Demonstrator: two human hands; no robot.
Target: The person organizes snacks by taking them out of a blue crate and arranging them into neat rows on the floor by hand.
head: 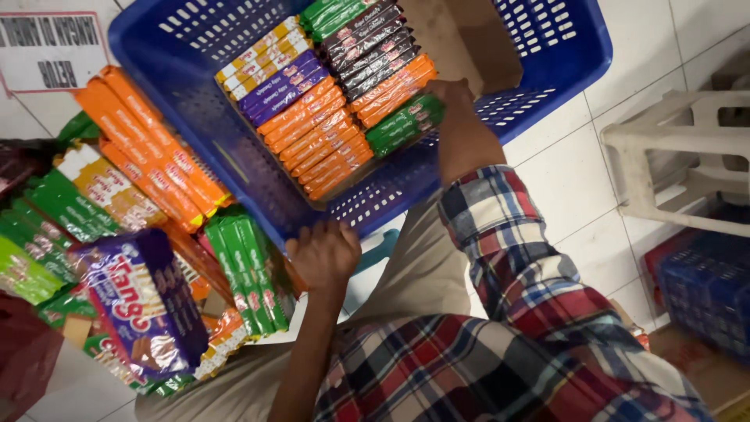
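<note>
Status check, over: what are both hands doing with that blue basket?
Left hand gripping blue basket rim. Right hand inside, on green wafer packs. Loose snack packs piled alongside.

Single head camera looks steeply down, close over the lap

— What colour is the slotted plastic basket (234, 156)?

— Deep blue. Inside, at twelve o'clock, thin green packs (332, 12) lie above dark brown packs (367, 43). At the middle are shiny orange packs (316, 141), with purple packs (285, 84) and yellow packs (262, 51) at eleven o'clock.

— And the long sleeve (508, 258)?

— Checked in red, blue and white.

— Down at eight o'clock?

— A big purple wafer bag (141, 301) with red and white letters. Beside it are bright green stick packs (246, 270), and long orange packs (148, 148) at ten o'clock.

— The stool (680, 156) at three o'clock?

— Pale cream plastic, on white floor tiles (570, 180).
</note>
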